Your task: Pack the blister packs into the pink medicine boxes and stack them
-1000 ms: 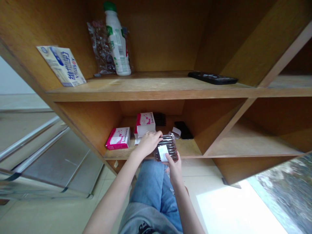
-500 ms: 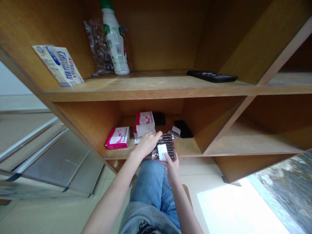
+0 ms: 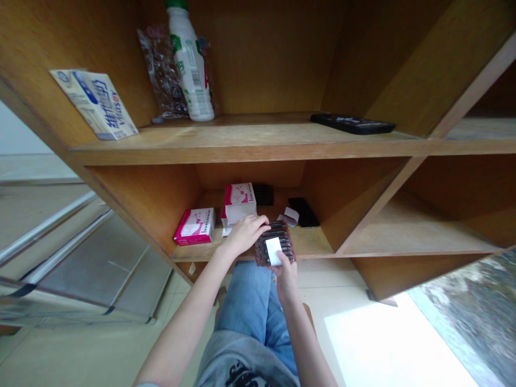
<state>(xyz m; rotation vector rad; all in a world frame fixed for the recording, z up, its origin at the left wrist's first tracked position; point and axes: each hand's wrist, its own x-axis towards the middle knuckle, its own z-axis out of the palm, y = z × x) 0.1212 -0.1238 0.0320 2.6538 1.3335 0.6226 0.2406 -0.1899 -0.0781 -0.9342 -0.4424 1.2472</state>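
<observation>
A flat pack of dark brown vials [image 3: 285, 241] lies in my hands at the front edge of the lower shelf, above my knees. My right hand [image 3: 287, 274] grips its lower right side, the thumb pressing on a white paper slip [image 3: 273, 251] that covers part of the vials. The fingers of my left hand [image 3: 246, 234] are closed at the pack's upper left edge; their undersides are hidden. Just behind my left hand stands a pink-and-white box [image 3: 241, 194] with a white flap at its front. Another pink-and-white box [image 3: 197, 224] lies to the left.
On the lower shelf [image 3: 322, 244] are a black phone [image 3: 304, 212], a curled white paper [image 3: 289, 216] and dark ribbed items [image 3: 263, 194]. The upper shelf holds a white bottle [image 3: 192, 70], clear plastic wrapping [image 3: 165, 80], a drink carton [image 3: 97, 105] and a black flat object [image 3: 352, 124].
The pack has shifted slightly right and tilted, showing more of its lower left side. Both hands keep hold of it, and my left fingers have moved slightly along its top edge.
</observation>
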